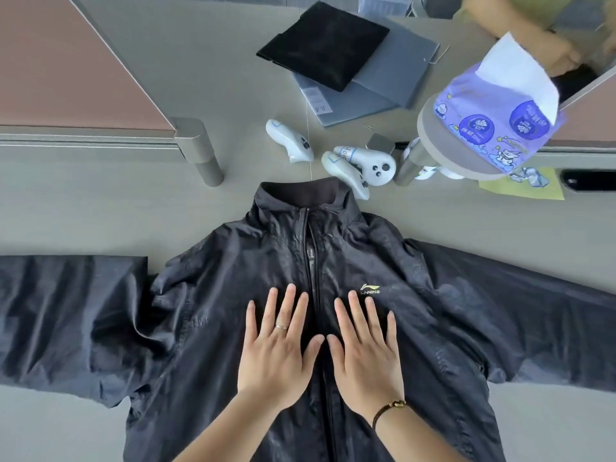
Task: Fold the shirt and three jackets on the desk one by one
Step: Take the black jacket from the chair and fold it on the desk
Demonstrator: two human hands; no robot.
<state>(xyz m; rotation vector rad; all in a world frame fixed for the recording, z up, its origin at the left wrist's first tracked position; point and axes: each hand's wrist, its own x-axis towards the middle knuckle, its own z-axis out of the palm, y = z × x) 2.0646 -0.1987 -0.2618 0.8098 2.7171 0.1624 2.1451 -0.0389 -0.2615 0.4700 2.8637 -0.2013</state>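
A dark navy zip-up jacket (233,295) lies front-up on the grey desk (83,211), collar away from me, both sleeves spread out to the left and right. My left hand (278,351) presses flat on the chest just left of the zipper, fingers straight and spread. My right hand (363,351) presses flat just right of the zipper, below the small yellow logo. A folded black garment (323,45) rests on a folded grey one (393,78) at the back of the desk.
Three white handheld controllers (333,158) lie just beyond the collar. A purple tissue pack (496,111) sits on a round stand at the right, above a yellow note. Brown partition panels (60,68) border the desk. Another person's hand (560,51) shows at the top right.
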